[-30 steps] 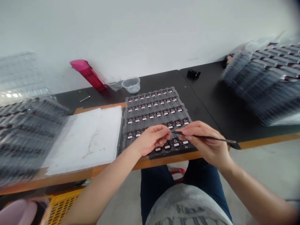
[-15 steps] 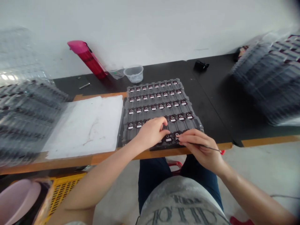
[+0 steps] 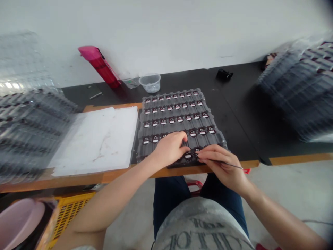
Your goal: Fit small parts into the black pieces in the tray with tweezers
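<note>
A grey plastic tray (image 3: 178, 129) lies on the table before me, holding rows of small dark parts with white labels and rings. My left hand (image 3: 170, 148) rests over its front left portion, thumb and forefinger apart with nothing visible between them; the other fingers are hidden. Between the thumb and fingers of my right hand (image 3: 221, 162) are thin dark tweezers (image 3: 232, 165). Their tip reaches a small dark part (image 3: 197, 150) in the front row, just right of my left thumb. Both hands cover some of the parts.
Stacked trays stand at left (image 3: 28, 135) and right (image 3: 301, 93). White sheets (image 3: 96, 139) lie left of the tray. Behind are a clear plastic tub (image 3: 150, 83), a pink-red tube-shaped case (image 3: 101, 67), a metal pin (image 3: 95, 95) and a small black object (image 3: 224, 74). A yellow crate (image 3: 70, 211) sits below.
The view has shifted very slightly. Both hands keep almost the same place over the front row, and the right hand still holds the tweezers.
</note>
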A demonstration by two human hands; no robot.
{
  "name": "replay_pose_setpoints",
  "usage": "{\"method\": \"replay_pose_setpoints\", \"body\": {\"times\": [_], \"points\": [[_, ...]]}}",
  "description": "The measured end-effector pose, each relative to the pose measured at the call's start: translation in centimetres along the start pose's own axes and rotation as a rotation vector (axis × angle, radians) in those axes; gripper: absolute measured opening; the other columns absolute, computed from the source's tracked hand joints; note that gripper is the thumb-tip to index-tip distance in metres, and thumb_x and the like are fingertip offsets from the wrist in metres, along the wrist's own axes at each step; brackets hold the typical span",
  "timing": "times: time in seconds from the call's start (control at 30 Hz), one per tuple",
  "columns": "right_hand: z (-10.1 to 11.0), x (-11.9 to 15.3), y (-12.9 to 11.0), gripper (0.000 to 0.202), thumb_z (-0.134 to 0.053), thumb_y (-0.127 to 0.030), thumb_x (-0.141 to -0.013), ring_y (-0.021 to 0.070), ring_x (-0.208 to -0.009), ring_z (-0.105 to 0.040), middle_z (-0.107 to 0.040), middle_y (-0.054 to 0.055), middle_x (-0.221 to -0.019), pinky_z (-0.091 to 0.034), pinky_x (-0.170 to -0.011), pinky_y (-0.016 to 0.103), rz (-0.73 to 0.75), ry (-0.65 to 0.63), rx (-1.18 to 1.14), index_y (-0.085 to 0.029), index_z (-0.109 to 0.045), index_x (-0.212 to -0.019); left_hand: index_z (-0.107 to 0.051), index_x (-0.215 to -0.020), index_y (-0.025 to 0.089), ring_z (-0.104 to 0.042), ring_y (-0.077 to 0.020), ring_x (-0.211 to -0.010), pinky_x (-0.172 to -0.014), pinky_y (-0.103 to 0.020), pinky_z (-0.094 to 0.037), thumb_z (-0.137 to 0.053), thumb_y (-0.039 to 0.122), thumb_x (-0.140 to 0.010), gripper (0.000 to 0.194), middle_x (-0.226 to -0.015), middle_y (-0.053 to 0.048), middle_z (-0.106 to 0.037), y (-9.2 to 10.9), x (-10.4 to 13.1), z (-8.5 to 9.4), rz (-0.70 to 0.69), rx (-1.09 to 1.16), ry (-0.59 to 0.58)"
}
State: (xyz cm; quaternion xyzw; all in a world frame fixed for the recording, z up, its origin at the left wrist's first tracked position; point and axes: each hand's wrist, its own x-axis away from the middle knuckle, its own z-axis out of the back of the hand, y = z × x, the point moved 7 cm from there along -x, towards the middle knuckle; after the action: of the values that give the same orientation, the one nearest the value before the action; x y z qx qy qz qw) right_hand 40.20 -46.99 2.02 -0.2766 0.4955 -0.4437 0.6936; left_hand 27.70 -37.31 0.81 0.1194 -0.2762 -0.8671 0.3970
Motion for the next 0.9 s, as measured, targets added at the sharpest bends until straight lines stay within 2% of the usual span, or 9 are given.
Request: {"method": "replay_pose_setpoints", "body": {"times": [0.57,0.73,0.9], "points": [[-0.4,0.2,-0.2,0.023,-0.05,-0.011,-0.089,0.0163,-0.09,-0.061,-0.059,0.007,-0.102,-0.053,-0.079,0.028,0.04,-0.074,0.062,-0.021,-0.065,-0.102,-0.052,-0.086,0.022,-0.051,-0.0183,-0.07,-0.06,-0.028,-0.031,-0.066,0.037,-0.071,0.025,-0.076,-0.001,-0.052,0.0,0.1,-0.6,0.017,-0.082,-0.026],[-0.2,0.1,-0.2,0.02,-0.052,-0.014,-0.089,0.0173,-0.088,-0.061,-0.06,0.007,-0.1,-0.053,-0.078,0.029,0.025,-0.057,0.066,-0.022,-0.066,-0.101,-0.052,-0.087,0.022,-0.051,-0.0187,-0.071,-0.061,-0.028,-0.031,-0.065,0.034,-0.071,0.024,-0.076,-0.001,-0.052,0.0,0.2,-0.6,0.021,-0.099,-0.019],[1.0,0.2,-0.1,0.02,-0.057,-0.011,-0.085,0.0181,-0.089,-0.06,-0.06,0.006,-0.099,-0.052,-0.077,0.031,-0.016,0.0,0.025,-0.021,-0.067,-0.099,-0.052,-0.086,0.022,-0.05,-0.0185,-0.071,-0.062,-0.028,-0.031,-0.065,0.031,-0.071,0.022,-0.075,0.0,-0.052,0.1,0.2,-0.6,0.022,-0.079,-0.016]]}}
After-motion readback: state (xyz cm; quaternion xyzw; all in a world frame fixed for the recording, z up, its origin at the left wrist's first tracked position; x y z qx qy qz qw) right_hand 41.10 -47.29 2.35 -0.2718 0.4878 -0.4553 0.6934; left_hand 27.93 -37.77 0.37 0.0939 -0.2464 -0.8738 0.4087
